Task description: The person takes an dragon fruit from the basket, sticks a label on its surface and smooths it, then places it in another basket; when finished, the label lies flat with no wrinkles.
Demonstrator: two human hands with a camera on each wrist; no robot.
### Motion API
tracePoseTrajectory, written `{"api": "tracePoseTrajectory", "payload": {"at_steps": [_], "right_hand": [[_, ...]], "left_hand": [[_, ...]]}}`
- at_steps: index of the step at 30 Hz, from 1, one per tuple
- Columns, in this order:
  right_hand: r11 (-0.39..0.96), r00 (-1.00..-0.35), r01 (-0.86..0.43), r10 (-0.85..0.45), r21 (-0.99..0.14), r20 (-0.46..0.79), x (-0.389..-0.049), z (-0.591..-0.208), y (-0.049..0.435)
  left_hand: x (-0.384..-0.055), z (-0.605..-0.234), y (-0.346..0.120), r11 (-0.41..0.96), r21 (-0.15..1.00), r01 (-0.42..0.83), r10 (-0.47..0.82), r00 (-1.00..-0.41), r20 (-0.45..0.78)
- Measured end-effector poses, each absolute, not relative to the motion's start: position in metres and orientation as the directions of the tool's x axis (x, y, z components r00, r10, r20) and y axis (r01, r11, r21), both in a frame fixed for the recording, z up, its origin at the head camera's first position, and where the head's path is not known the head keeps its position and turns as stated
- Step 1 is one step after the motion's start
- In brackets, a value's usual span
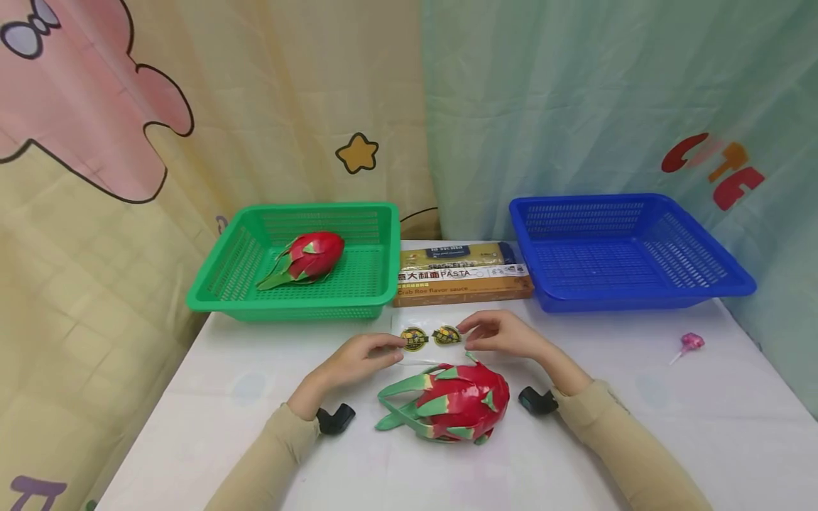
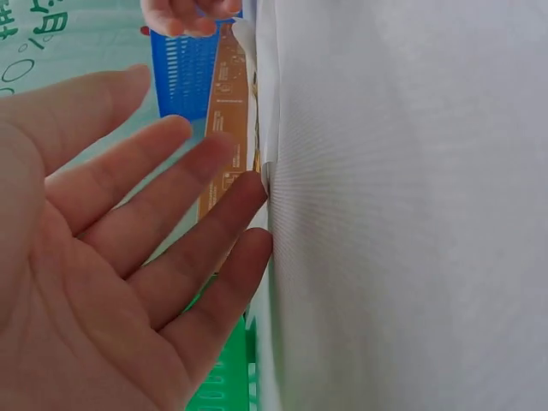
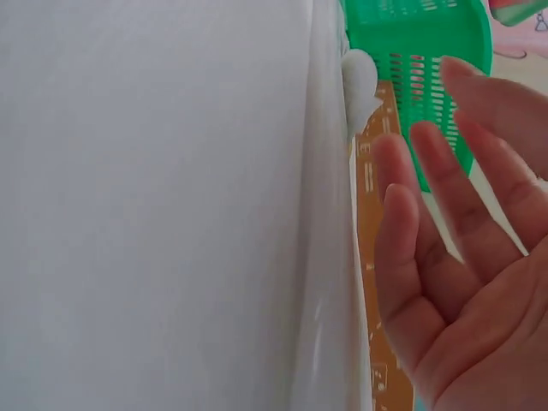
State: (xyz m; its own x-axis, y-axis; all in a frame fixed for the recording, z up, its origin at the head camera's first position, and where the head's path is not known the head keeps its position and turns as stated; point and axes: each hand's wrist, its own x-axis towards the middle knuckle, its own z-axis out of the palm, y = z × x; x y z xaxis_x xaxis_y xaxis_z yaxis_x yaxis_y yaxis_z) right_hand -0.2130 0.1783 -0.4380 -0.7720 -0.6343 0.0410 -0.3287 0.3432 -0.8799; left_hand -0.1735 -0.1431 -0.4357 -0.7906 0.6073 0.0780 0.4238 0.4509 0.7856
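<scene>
A clear, whitish flat packet (image 1: 429, 355) with two dark round labels, one label (image 1: 415, 343) on the left and another (image 1: 445, 335) on the right, lies on the white table. My left hand (image 1: 361, 358) is at its left side, fingertips right at the left label. At the right side my right hand (image 1: 501, 333) has its fingertips by the right label. In the wrist views, the fingers of the left hand (image 2: 111, 257) and right hand (image 3: 479, 248) are spread and loosely bent, with nothing held. A red dragon fruit (image 1: 469, 397) with green leaves lies just in front of the packet.
A green basket (image 1: 297, 310) holding another dragon fruit (image 1: 316, 254) stands back left. Back right is a blue basket (image 1: 601, 259). Between them lie a pasta box (image 1: 463, 291) and a spaghetti pack (image 1: 441, 257). A pink lollipop (image 1: 691, 342) lies at the right.
</scene>
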Motion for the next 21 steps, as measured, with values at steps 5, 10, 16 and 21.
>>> {"api": "tracePoseTrajectory", "payload": {"at_steps": [5, 10, 16, 21], "right_hand": [[0.374, -0.778, -0.316, -0.628, -0.872, 0.013, -0.217, -0.446, 0.172], [0.436, -0.809, -0.332, -0.588, -0.837, 0.014, -0.219, -0.454, 0.168], [0.469, -0.82, -0.383, -0.569, -0.796, 0.059, -0.22, -0.457, 0.166], [0.472, -0.814, -0.421, -0.573, -0.774, 0.094, -0.22, -0.459, 0.166]], "left_hand": [[-0.174, -0.437, -0.143, 0.472, 0.782, 0.407, 0.597, -0.8, 0.056], [-0.173, -0.438, -0.144, 0.493, 0.772, 0.401, 0.588, -0.807, 0.043], [-0.173, -0.439, -0.143, 0.504, 0.762, 0.407, 0.585, -0.81, 0.047], [-0.173, -0.439, -0.143, 0.514, 0.754, 0.409, 0.579, -0.814, 0.047]]}}
